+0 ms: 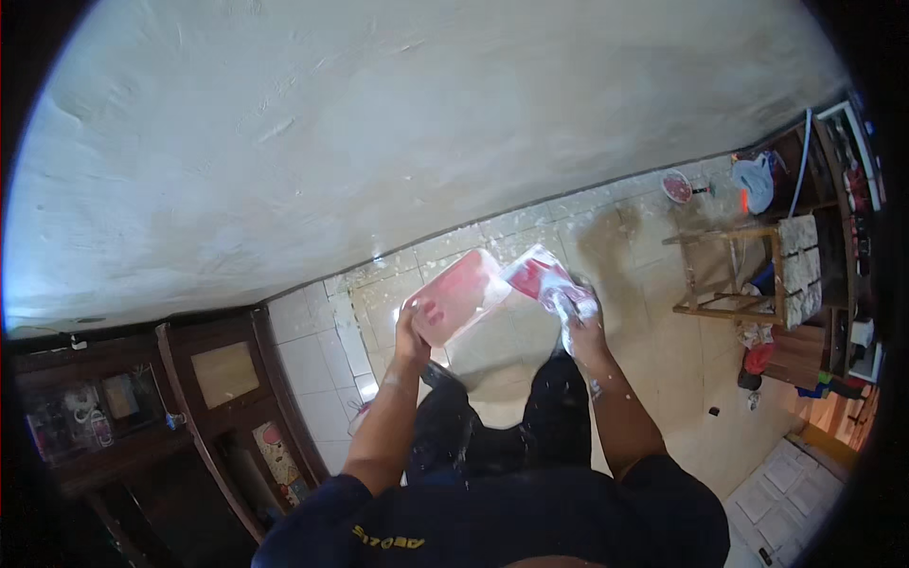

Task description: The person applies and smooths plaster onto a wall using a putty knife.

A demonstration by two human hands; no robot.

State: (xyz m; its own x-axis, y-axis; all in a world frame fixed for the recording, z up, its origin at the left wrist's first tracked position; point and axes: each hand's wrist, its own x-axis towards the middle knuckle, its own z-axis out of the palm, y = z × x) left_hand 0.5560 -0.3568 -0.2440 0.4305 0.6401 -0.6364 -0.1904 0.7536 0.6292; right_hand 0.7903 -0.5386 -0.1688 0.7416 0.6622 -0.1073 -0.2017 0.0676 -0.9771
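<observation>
A rough, pale plastered wall is filling the upper half of the view, with bright light washing over it from the left. Below it, a floor of large cream tiles is running across, speckled with pale flecks near the wall's foot. A dark wooden cabinet with panelled doors is standing at the lower left. A bare wooden stool frame is sitting at the right, beside cluttered dark shelves.
</observation>
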